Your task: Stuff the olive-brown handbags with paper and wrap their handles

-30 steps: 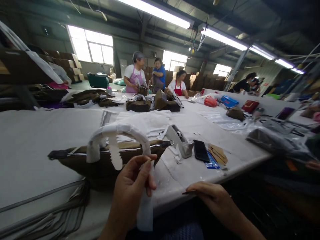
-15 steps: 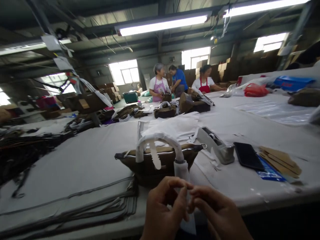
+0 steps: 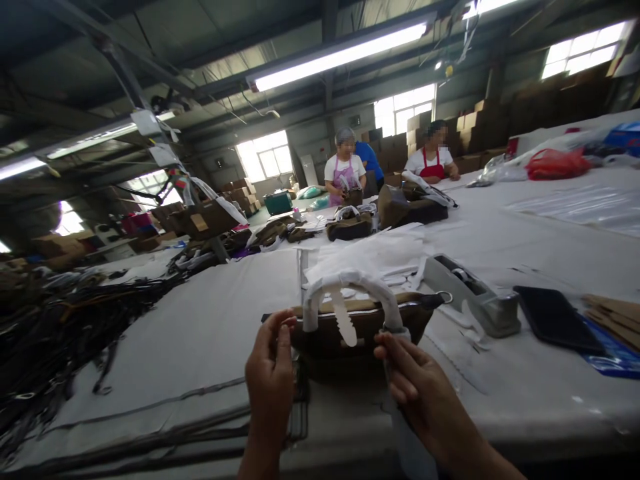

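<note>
A dark olive-brown handbag stands on the table before me, its zipper along the top. White wrapping covers its arched handle, and a pale strap with a notched edge hangs under the arch. My right hand is closed at the handle's right base, its fingertips on a whitish wrapping strip that trails below the hand. In front of the bag's left end, my left hand has its fingers curled in near the thumb; whatever lies between them is too small to make out.
Right of the bag stand a grey tape dispenser and a black phone, beside brown card pieces. Dark straps lie at front left. White sheets lie behind the bag. Several people work across the table near other bags.
My hands were together in front of the handle's right base; now they are apart. The left has moved to the bag's left end, the right up to the handle base. The view has turned left.
</note>
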`<state>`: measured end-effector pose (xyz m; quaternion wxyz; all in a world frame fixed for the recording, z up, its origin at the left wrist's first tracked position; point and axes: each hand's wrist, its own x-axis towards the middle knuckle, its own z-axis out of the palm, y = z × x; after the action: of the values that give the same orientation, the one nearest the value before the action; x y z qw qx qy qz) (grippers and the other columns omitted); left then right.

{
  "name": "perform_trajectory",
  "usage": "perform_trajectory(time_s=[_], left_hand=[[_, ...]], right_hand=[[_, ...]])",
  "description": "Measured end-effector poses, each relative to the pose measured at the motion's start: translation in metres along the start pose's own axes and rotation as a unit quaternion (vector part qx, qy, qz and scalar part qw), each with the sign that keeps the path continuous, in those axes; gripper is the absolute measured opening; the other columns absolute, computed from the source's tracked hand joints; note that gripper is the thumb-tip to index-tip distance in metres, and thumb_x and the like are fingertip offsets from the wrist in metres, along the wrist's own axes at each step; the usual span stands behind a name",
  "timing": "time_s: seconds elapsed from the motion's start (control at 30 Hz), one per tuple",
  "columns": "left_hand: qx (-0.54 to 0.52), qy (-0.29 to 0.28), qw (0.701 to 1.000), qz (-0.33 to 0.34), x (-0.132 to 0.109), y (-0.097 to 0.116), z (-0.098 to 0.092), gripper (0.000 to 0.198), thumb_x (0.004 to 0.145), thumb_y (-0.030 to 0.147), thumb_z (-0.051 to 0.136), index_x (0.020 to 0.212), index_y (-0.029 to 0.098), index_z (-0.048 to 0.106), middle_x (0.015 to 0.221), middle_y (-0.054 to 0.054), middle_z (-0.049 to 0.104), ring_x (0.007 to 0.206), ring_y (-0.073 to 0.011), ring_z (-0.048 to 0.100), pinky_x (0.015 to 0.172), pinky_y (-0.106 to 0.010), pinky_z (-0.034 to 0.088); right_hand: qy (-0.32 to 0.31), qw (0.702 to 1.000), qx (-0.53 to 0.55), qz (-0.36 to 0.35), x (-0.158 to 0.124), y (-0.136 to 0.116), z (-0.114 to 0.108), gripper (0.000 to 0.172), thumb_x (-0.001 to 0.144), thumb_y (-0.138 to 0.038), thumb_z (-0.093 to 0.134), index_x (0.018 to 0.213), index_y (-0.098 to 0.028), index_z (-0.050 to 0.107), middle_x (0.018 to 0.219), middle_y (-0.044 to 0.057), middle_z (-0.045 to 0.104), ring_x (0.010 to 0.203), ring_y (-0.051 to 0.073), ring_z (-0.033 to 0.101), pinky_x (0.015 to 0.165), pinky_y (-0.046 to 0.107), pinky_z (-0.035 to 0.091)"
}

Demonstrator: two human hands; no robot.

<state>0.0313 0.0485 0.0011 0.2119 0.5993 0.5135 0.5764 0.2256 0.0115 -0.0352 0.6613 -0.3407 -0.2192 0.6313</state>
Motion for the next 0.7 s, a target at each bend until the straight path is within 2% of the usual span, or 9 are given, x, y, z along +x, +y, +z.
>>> perform_trajectory(time_s=[0.1,0.17,0.23,0.3,0.37,0.43,0.47,0.57,0.7], left_hand=[[0.059,-0.097,0.993,0.037,0.017,-0.002,0.004,0.027,0.097,0.030,0.052,0.117,0.020,0.067,0.118,-0.007,0.071,0.110,-0.0226,0.065,0.098,-0.034,0.050],[0.057,-0.190,0.979,0.045,0.022,0.005,0.009,0.028,0.096,0.024,0.050,0.115,0.020,0.070,0.103,-0.005,0.073,0.089,-0.0194,0.069,0.084,-0.030,0.054],[0.031,-0.290,0.955,0.047,0.024,0.018,0.013,0.031,0.095,0.018,0.046,0.113,0.021,0.071,0.093,-0.003,0.071,0.067,-0.0144,0.064,0.065,-0.025,0.053],[0.024,-0.343,0.936,0.075,0.026,0.029,0.016,0.037,0.095,0.014,0.042,0.115,0.024,0.071,0.102,-0.003,0.071,0.070,-0.0138,0.065,0.065,-0.024,0.053],[0.037,-0.350,0.927,0.130,0.029,0.034,0.019,0.042,0.094,0.010,0.042,0.121,0.028,0.069,0.120,-0.004,0.069,0.096,-0.0177,0.068,0.083,-0.026,0.054],[0.067,-0.362,0.914,0.171,0.033,0.033,0.022,0.046,0.091,0.006,0.044,0.123,0.029,0.069,0.124,-0.004,0.068,0.114,-0.0204,0.064,0.099,-0.030,0.048],[0.084,-0.372,0.907,0.179,0.035,0.031,0.022,0.044,0.091,0.006,0.045,0.120,0.028,0.070,0.122,-0.004,0.069,0.115,-0.0211,0.063,0.101,-0.031,0.047],[0.149,-0.364,0.900,0.189,0.039,0.024,0.020,0.031,0.094,0.012,0.048,0.105,0.023,0.075,0.106,-0.007,0.072,0.098,-0.0218,0.066,0.089,-0.031,0.051],[0.183,-0.320,0.906,0.208,0.037,0.019,0.011,0.024,0.097,0.023,0.052,0.099,0.024,0.076,0.098,-0.006,0.072,0.090,-0.0203,0.066,0.081,-0.029,0.051]], right_hand=[[0.030,0.998,-0.004,-0.062,0.021,-0.003,0.007,0.041,0.068,-0.046,0.087,0.092,-0.015,0.075,0.081,0.005,0.073,0.038,-0.001,0.037,0.037,0.015,0.037],[0.024,0.989,-0.071,-0.130,0.033,-0.007,0.007,0.038,0.074,-0.049,0.082,0.091,-0.016,0.075,0.068,0.003,0.070,0.040,0.004,0.042,0.040,0.018,0.038],[0.029,0.959,-0.212,-0.188,0.041,-0.012,0.006,0.035,0.081,-0.051,0.074,0.081,-0.016,0.075,0.050,0.000,0.060,0.040,0.009,0.046,0.041,0.021,0.037],[0.020,0.905,-0.353,-0.236,0.044,-0.015,0.006,0.037,0.087,-0.051,0.068,0.072,-0.017,0.074,0.047,0.000,0.056,0.045,0.013,0.051,0.046,0.024,0.040],[-0.037,0.865,-0.421,-0.270,0.044,-0.016,0.006,0.036,0.091,-0.048,0.064,0.074,-0.018,0.074,0.055,0.001,0.062,0.054,0.014,0.057,0.054,0.026,0.044],[-0.111,0.853,-0.420,-0.290,0.042,-0.015,0.006,0.032,0.093,-0.045,0.062,0.080,-0.019,0.075,0.063,0.001,0.066,0.062,0.015,0.060,0.062,0.026,0.048],[-0.133,0.853,-0.414,-0.290,0.042,-0.015,0.006,0.032,0.094,-0.044,0.062,0.080,-0.019,0.076,0.064,0.001,0.067,0.063,0.015,0.061,0.064,0.027,0.049],[-0.163,0.862,-0.400,-0.266,0.042,-0.020,0.002,0.028,0.094,-0.043,0.063,0.086,-0.020,0.077,0.067,0.002,0.070,0.068,0.015,0.063,0.068,0.027,0.050],[-0.183,0.895,-0.376,-0.155,0.041,-0.027,-0.004,0.036,0.092,-0.051,0.061,0.093,-0.018,0.076,0.068,0.001,0.070,0.049,0.011,0.054,0.048,0.024,0.043]])
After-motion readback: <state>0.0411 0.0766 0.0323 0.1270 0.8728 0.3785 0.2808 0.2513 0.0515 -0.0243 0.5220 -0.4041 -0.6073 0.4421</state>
